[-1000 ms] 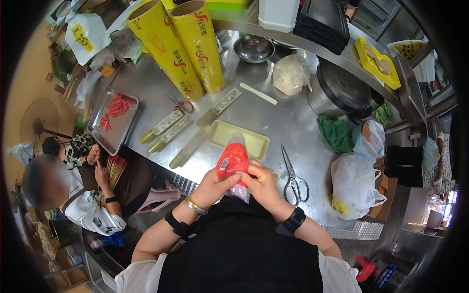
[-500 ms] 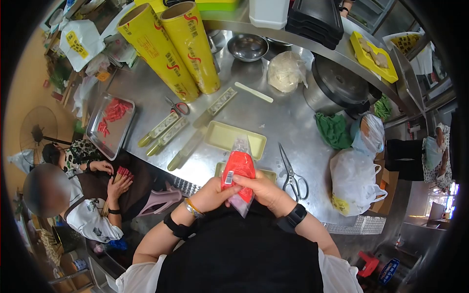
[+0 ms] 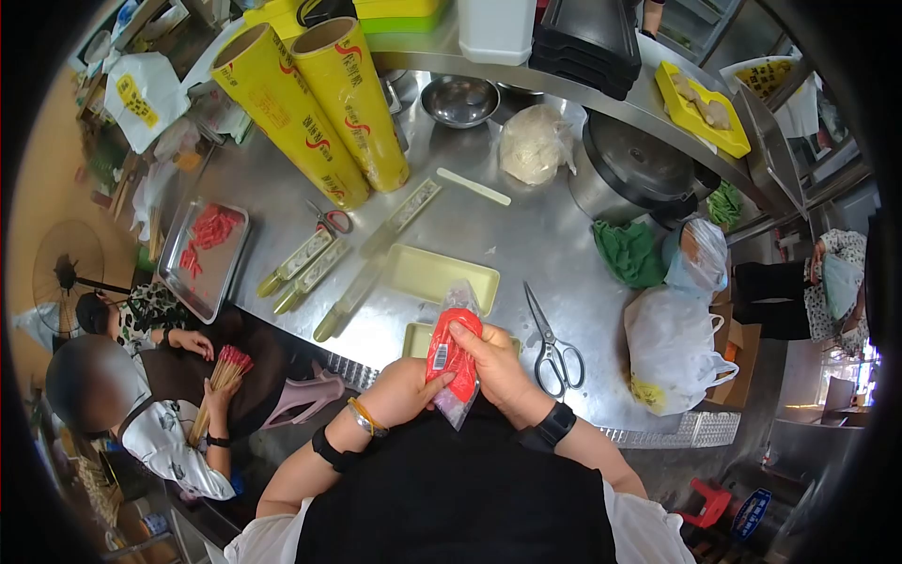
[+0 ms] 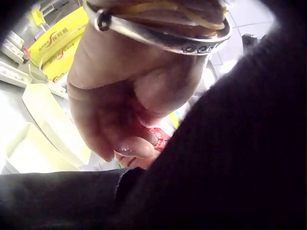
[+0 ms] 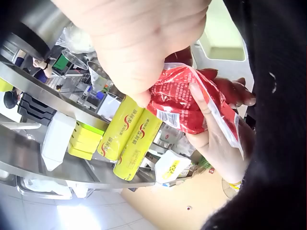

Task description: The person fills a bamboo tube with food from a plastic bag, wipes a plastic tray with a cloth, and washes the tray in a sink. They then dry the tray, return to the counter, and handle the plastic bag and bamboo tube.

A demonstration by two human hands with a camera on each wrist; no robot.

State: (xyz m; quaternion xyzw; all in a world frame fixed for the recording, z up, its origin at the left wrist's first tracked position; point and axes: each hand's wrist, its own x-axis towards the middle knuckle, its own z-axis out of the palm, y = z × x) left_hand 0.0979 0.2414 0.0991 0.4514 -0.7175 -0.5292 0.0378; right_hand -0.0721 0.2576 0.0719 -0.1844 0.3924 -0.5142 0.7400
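A red plastic packet with a barcode and clear ends is held in front of the black apron, tilted. The left hand pinches its lower left side between thumb and fingers. The right hand grips its upper right side, thumb lying on the red front. In the right wrist view the packet lies between both hands, its pale edge facing the apron. The left wrist view shows the left hand with curled fingers and just a bit of red packet. Two pale green trays lie beyond the hands.
Large scissors lie right of the hands. Long green-handled molds, smaller scissors and a metal tray of red pieces are left. Yellow film rolls stand behind; a white bag sits right. A seated person holds sticks.
The packet has turned more upright and its clear lower end shows. The right thumb has moved up its front, while the left hand has slid lower. The seated person's hands have moved apart.
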